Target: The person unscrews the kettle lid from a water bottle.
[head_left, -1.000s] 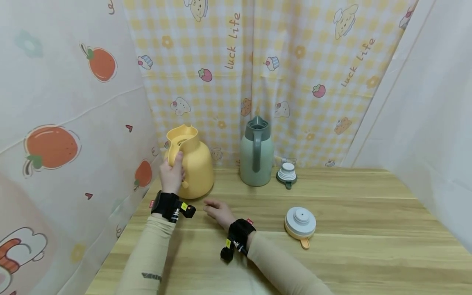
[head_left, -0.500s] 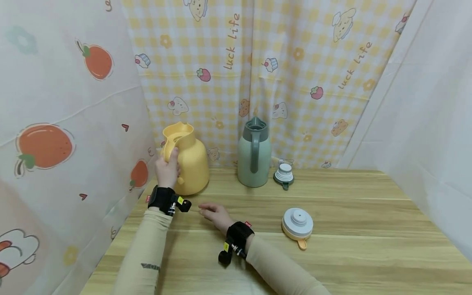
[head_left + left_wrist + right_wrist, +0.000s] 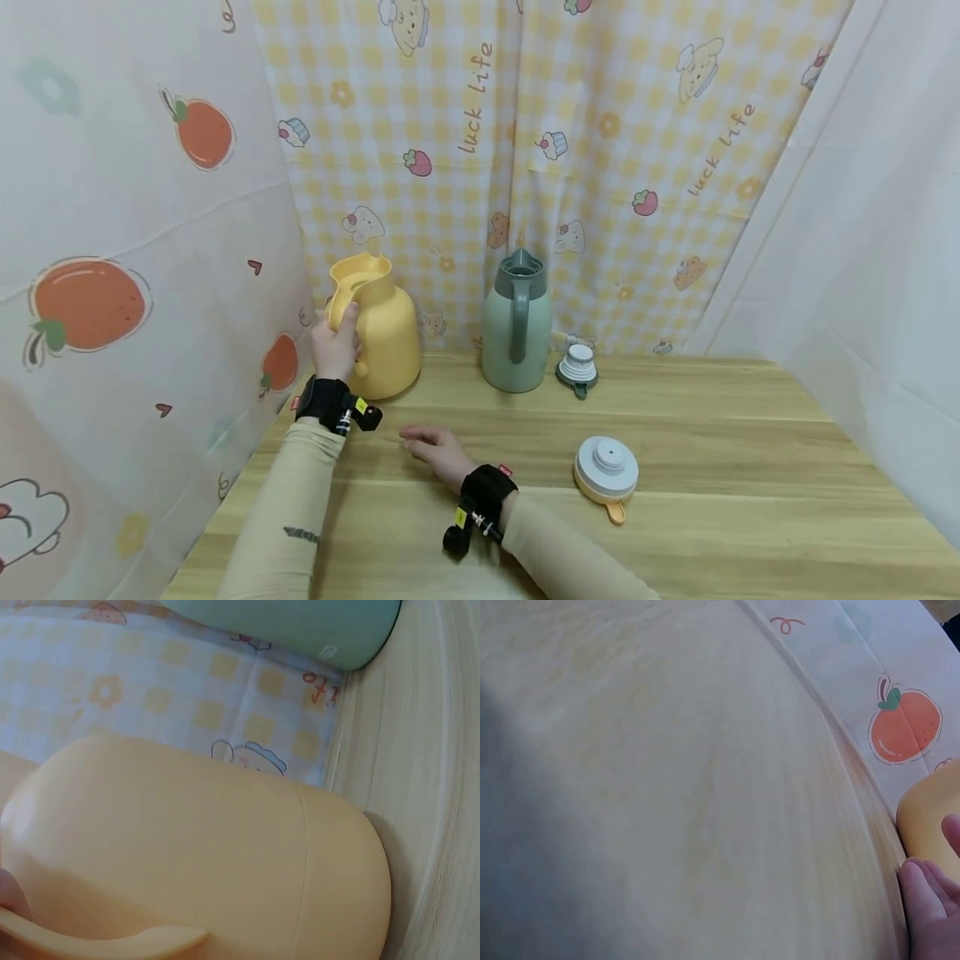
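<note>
A yellow vacuum jug [image 3: 392, 343] stands without a lid at the back left, its open mouth on top. My left hand [image 3: 333, 346] grips its handle, with the thumb lying along the upper part. In the left wrist view the jug's handle [image 3: 112, 946] shows low, a fingertip beside it. My right hand [image 3: 441, 457] is in front of the jug and apart from it, low over the table, its fingers loosely extended and holding nothing. In the right wrist view the right hand [image 3: 930, 911] overlaps the jug's lower part.
A green vacuum jug [image 3: 510, 342], also lidless, stands at the back centre. Beside it is a white stopper with a dark green base [image 3: 580, 360]. A round white and yellow lid [image 3: 607, 467] lies nearer on the wooden table [image 3: 750, 475]. Patterned curtains [image 3: 420, 208] enclose the back and sides.
The yellow jug, with my left hand on its handle, has shifted back and slightly left toward the curtain. The right hand has stayed nearly in place; the head view has tilted a little.
</note>
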Available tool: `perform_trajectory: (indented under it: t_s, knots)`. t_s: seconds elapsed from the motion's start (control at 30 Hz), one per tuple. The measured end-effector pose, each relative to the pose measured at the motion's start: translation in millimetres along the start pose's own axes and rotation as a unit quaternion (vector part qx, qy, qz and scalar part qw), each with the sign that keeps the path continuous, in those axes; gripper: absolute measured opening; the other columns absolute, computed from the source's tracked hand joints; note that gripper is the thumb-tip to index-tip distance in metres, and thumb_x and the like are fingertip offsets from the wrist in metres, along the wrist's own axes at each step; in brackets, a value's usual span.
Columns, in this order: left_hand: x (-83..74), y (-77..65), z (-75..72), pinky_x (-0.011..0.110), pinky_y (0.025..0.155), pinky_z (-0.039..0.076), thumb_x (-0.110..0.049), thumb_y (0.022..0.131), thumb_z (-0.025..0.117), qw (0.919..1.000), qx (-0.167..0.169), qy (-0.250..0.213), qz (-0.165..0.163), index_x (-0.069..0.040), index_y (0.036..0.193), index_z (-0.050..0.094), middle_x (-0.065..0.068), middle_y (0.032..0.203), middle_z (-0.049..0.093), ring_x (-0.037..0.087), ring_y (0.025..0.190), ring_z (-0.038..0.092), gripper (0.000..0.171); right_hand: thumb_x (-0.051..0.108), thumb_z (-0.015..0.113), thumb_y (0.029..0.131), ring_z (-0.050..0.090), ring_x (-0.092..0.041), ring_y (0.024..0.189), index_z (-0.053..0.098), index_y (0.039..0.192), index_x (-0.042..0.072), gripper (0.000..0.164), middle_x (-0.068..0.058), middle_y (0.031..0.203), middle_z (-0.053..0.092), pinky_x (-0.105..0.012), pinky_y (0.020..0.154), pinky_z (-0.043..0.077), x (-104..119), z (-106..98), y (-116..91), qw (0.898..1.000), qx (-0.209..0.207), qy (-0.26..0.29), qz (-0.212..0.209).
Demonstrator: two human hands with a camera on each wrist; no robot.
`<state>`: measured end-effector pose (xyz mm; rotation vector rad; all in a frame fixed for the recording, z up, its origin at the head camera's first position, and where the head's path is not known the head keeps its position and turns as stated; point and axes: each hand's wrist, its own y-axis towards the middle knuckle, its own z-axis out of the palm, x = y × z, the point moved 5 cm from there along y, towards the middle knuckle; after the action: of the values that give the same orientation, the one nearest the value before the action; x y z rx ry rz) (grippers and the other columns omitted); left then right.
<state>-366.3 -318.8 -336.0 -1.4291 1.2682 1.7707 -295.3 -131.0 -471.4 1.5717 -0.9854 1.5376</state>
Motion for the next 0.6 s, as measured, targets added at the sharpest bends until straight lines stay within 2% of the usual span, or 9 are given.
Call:
perform_trajectory:
  t_s: [0.17,0.37,0.5,0.6]
  knots:
    - [6.0,10.0,16.9,0.021,0.039,0.038,-0.051,0.092,0.061,0.9998,-0.013,0.011,0.013,-0.006,0.076,0.053,-0.005,0.045,0.044,0.006,0.036,0.043,0.048,0.017,0.058,0.098,0.056,-0.023,0.115,0.062,0.124,-0.002,0.032,-0.012,0.128,0.059,-0.036,0.096,0.044,-1.7,-13.0,-3.0,1.000,-0.017,-0.008,-0.002]
    - [11.4,20.2,32.0,0.021,0.037,0.038,-0.051,0.090,0.063,1.0000,-0.006,-0.003,0.003,-0.008,0.071,0.051,-0.006,0.044,0.044,0.004,0.036,0.042,0.048,0.013,0.058,0.098,0.055,-0.026,0.118,0.063,0.122,-0.003,0.029,-0.015,0.130,0.058,-0.037,0.098,0.042,-2.4,-22.9,-10.8,1.000,-0.017,-0.019,-0.001]
    - [2.1,35.0,30.8,0.020,0.038,0.039,-0.047,0.091,0.064,0.9992,0.025,-0.031,-0.011,-0.006,0.068,0.049,-0.004,0.044,0.046,0.005,0.036,0.044,0.049,0.014,0.058,0.097,0.051,-0.025,0.123,0.063,0.122,-0.002,0.030,-0.013,0.133,0.056,-0.038,0.103,0.039,4.1,-22.4,-19.1,1.000,-0.006,-0.016,0.001]
    - [-11.7,43.2,21.1,0.022,0.039,0.042,-0.039,0.094,0.062,0.9967,0.060,-0.046,-0.028,-0.005,0.072,0.050,-0.001,0.046,0.048,0.007,0.036,0.046,0.043,0.011,0.056,0.098,0.051,-0.025,0.123,0.060,0.124,-0.008,0.032,-0.017,0.132,0.056,-0.037,0.104,0.039,6.6,-20.8,-33.8,0.998,0.022,0.060,0.021]
